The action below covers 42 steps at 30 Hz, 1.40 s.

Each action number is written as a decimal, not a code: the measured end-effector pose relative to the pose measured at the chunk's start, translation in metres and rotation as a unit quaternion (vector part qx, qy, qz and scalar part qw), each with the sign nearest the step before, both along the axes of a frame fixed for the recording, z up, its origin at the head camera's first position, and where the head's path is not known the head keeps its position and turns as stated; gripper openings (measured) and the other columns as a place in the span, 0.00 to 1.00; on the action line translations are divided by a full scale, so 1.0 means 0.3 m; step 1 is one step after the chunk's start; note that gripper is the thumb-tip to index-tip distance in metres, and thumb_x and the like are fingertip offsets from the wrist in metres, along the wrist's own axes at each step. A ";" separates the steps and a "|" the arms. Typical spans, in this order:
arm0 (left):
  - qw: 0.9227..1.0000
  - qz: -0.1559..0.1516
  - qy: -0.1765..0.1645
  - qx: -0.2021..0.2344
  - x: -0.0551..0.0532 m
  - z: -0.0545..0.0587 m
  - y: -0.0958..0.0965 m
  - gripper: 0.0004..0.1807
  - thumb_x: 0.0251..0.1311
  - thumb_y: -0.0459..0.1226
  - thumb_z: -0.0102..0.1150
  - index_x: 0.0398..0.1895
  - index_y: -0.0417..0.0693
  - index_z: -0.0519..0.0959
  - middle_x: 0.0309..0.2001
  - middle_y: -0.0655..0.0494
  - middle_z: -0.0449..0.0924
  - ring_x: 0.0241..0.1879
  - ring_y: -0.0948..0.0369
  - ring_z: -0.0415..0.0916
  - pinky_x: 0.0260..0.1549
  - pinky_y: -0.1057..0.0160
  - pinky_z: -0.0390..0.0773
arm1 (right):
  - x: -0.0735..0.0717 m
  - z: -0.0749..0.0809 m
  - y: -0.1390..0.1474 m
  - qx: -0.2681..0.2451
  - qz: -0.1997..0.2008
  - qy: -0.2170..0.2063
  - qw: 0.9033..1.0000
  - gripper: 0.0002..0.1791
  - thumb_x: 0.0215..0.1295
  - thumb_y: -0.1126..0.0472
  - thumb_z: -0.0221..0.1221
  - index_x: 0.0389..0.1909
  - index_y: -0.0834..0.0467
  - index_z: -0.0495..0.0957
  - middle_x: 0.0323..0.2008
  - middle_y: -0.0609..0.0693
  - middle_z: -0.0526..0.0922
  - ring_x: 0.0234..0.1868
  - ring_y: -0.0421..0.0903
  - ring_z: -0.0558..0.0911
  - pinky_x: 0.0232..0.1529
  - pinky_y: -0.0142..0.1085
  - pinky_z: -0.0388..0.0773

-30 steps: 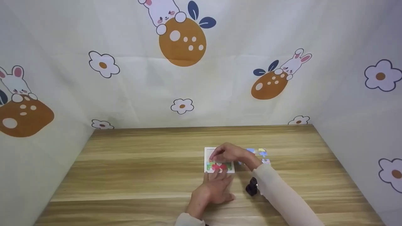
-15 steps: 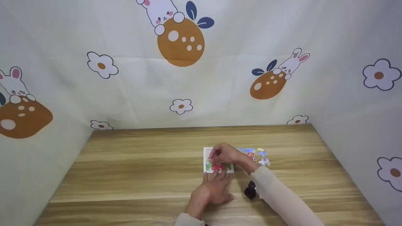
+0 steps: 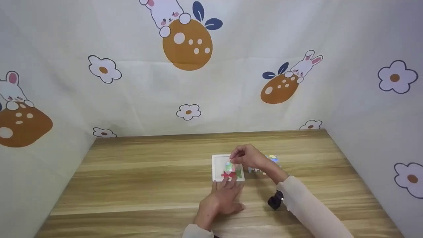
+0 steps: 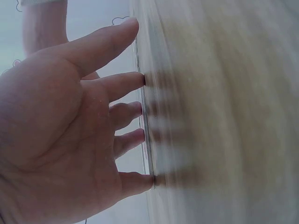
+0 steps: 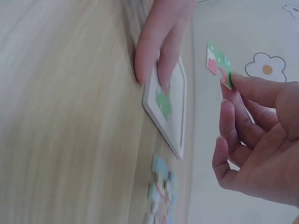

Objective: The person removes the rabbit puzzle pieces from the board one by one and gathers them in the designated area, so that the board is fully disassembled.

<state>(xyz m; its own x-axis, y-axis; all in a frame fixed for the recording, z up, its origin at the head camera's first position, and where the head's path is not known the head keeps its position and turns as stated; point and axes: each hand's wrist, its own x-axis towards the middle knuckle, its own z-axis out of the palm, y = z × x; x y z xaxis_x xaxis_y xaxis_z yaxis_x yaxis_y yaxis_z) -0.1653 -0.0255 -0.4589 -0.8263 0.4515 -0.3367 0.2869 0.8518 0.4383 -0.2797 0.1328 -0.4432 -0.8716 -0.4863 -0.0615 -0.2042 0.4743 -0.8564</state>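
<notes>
My right hand (image 3: 252, 157) is raised over the puzzle tray (image 3: 213, 168) and pinches a green puzzle piece (image 5: 219, 58) between thumb and forefinger. In the right wrist view this piece, with small red patches and a notch, hangs apart from the tray. My left hand (image 3: 222, 200) lies at the tray's near edge with its fingers extended; their tips touch the edge and reach over it. Inside the white-framed tray lie a red piece (image 3: 227, 174) and, at the lower right, a green piece (image 5: 163, 103). Left fingertips partly cover these.
More loose puzzle pieces (image 5: 161, 191) lie on the wooden table (image 3: 138, 178) right of the tray, partly hidden by the right forearm in the head view. A black wrist camera (image 3: 275, 200) sits under the right sleeve. A printed curtain (image 3: 152, 92) surrounds the table.
The right hand has lifted away from the tray's left side, moving up and right with the green piece. That lower-left spot now shows bare tray. The left hand has stayed put.
</notes>
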 end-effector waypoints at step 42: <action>0.999 -0.012 0.019 -0.028 0.002 0.002 0.004 0.41 0.65 0.55 0.58 0.78 0.55 0.58 0.82 0.52 0.44 0.82 0.50 0.38 0.77 0.36 0.44 | 0.099 -0.092 0.225 0.091 0.000 0.054 0.994 0.05 0.56 0.68 0.70 0.33 0.63 0.83 0.33 0.53 0.86 0.34 0.39 0.79 0.35 0.26 0.76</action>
